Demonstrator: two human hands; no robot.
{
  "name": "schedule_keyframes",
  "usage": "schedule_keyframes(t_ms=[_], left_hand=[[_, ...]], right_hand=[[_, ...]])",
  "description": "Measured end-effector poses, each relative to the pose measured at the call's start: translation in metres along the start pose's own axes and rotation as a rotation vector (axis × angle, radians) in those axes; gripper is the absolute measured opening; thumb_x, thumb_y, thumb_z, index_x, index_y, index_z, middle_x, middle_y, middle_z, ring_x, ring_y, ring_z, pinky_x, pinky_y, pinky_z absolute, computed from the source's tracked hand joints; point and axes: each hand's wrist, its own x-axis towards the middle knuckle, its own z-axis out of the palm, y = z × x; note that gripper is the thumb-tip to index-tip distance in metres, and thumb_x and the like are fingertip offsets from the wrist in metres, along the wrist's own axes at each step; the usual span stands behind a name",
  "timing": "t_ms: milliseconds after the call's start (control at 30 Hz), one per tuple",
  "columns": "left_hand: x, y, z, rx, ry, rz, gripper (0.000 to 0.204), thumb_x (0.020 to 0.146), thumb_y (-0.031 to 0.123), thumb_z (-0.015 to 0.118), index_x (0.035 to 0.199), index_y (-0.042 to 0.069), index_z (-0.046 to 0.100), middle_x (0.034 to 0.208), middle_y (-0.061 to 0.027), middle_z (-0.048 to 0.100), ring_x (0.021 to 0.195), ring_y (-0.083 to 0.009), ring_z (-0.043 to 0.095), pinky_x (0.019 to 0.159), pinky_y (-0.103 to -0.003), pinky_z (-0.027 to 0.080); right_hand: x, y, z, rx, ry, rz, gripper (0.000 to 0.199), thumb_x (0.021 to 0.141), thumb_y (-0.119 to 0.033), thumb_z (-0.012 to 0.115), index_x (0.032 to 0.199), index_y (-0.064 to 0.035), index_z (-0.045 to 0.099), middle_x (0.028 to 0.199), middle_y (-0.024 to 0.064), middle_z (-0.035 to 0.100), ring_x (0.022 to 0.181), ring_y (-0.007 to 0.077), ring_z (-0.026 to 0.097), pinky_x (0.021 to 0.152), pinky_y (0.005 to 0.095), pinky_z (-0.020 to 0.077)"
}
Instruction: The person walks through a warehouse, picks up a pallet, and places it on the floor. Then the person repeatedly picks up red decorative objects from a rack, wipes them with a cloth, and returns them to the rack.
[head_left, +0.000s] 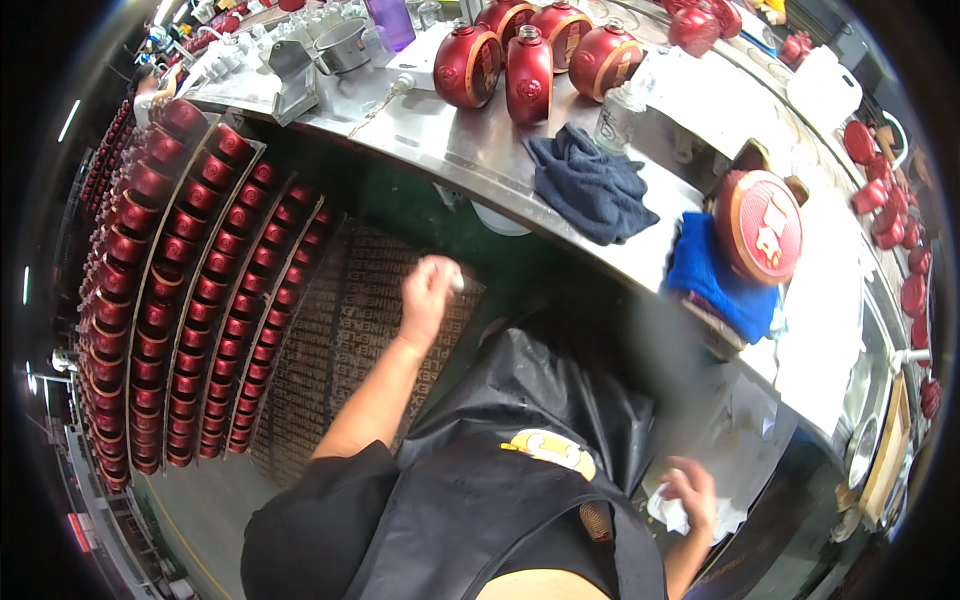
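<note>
My left hand (428, 290) is raised in front of the bench, over the dark gap beside my lap. Its fingers are curled in, with a small white thing I cannot make out at their tips. My right hand (692, 492) is low by my right side, fingers bent and apart, beside crumpled white paper (668, 512). Whether it touches the paper is unclear. On the bench, a round flat red bottle (768, 228) with a copper-coloured rim leans on a folded blue cloth (712, 275). A dark cloth (592, 185) lies farther left, next to a clear glass bottle (620, 118).
Several red bottles (528, 75) stand at the back of the metal bench (430, 130), near a metal pot (342, 45). Racks of red bottles (208, 290) fill the left. More red bottles (888, 225) stand at the far right, beyond a white jug (825, 85). A person (150, 95) is far left.
</note>
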Motion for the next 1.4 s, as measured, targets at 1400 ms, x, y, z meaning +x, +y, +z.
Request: schedule_keyframes(t_ms=[1400], left_hand=[[0.065,0.163,-0.095,0.506,-0.31,-0.378,0.016,0.09,0.015,0.06,0.101,0.005,0.063,0.098,-0.0106,0.066,0.086,-0.0245,0.062,0.08,-0.033,0.049]], right_hand=[[0.185,-0.401,0.19,-1.07,0.099,-0.699,0.062,0.077,-0.014,0.072,0.134,-0.0128,0.047,0.125,0.017,0.05,0.11,0.0385,0.053,0.091,0.0442,0.0464]])
